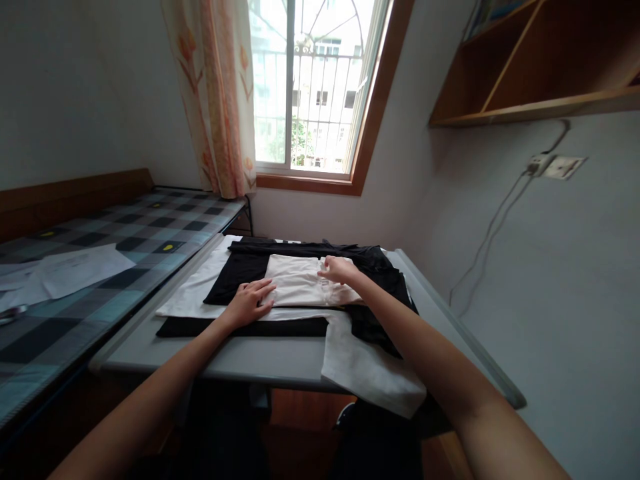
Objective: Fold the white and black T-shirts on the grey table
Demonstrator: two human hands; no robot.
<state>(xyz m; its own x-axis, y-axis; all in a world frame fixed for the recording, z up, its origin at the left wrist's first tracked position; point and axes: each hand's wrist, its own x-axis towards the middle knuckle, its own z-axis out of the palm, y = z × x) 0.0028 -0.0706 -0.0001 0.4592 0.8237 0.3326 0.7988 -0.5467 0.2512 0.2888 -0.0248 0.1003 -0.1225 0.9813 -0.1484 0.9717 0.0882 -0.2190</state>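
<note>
A folded white cloth (295, 280) lies on top of black garments (235, 277) in the middle of the table. My left hand (249, 303) rests at its left edge, fingers spread flat on the cloth and the black fabric. At the right part of the white cloth, my right hand (340, 269) has its fingers bent together in a pinch; what lies between the fingertips is too small to make out. Beneath the black layer is a larger white garment (193, 293), whose sleeve (370, 373) hangs over the table's front edge.
The grey table (280, 363) stands before a window. To the left, a bed (100, 233) with a checked cover holds papers (80, 270). A wooden shelf (520, 107) and a socket with cables (543, 165) are on the right wall.
</note>
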